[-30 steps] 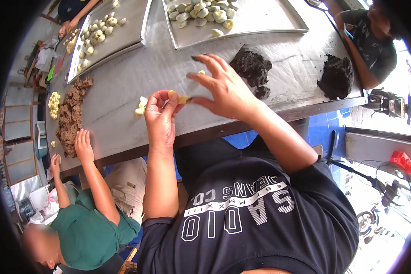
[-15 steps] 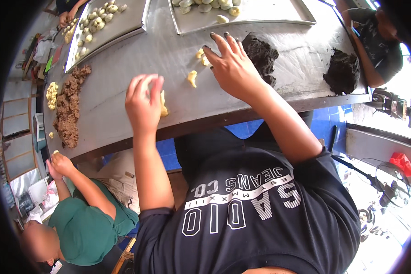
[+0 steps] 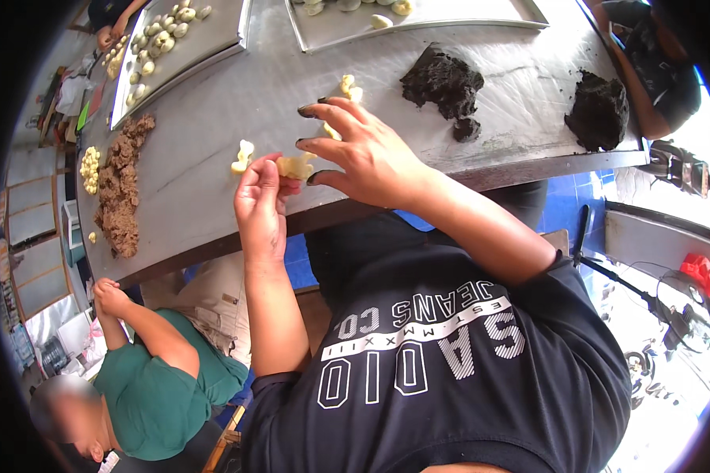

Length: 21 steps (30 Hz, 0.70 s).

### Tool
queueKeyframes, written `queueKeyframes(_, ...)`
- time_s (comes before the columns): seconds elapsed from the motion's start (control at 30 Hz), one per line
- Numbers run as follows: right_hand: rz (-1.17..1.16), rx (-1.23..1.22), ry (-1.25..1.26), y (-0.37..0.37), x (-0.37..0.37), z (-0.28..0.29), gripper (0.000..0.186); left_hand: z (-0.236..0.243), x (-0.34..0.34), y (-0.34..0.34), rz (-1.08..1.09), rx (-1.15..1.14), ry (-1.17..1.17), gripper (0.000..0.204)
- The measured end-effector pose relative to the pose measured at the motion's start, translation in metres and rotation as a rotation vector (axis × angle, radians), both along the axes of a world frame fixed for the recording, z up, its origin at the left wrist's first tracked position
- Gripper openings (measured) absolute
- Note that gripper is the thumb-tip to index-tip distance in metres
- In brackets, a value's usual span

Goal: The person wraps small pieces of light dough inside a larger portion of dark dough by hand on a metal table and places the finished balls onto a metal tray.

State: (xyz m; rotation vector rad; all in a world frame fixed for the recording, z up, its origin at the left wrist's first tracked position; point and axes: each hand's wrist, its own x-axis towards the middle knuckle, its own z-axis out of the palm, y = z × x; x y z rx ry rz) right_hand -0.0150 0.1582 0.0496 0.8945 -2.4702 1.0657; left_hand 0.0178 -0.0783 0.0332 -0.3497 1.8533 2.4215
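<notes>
My left hand pinches a flattened piece of pale yellow dough between thumb and fingers, just above the table's near edge. To its right is my right hand, fingers apart and fingertips stained dark. Its thumb and fingers come close to that dough; no grip on it shows. Another dough piece lies on the metal table just beyond my left hand. Farther off lie small dough lumps, and one more is partly hidden by my right fingers. A dark, sticky-looking mass sits to the right, with a small dark lump beside it.
Metal trays with pale rounded pieces stand at the far side. A brown crumbly mass and small yellow balls lie at left. Another dark mass sits at right. A person in green and others work around the table.
My right hand has moved left, away from the dark mass and toward my left hand. My left hand has taken hold of a dough piece. The person in green has brought their hands together.
</notes>
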Motion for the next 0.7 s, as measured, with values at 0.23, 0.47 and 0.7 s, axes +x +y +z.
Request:
queueKeyframes(0.23,-0.065,-0.066,-0.059,0.011,0.005,-0.006,0.042,0.009,-0.003,0.022,-0.112,-0.032,-0.002,0.033)
queueKeyframes(0.47,-0.1,-0.129,-0.225,0.011,0.003,-0.003,0.033,0.002,-0.002,0.029,-0.132,-0.214,0.167,0.025)
queueKeyframes(0.7,-0.081,-0.318,-0.487,0.023,0.0,-0.001,0.023,0.001,-0.003,0.019,0.036,0.115,0.023,0.023)
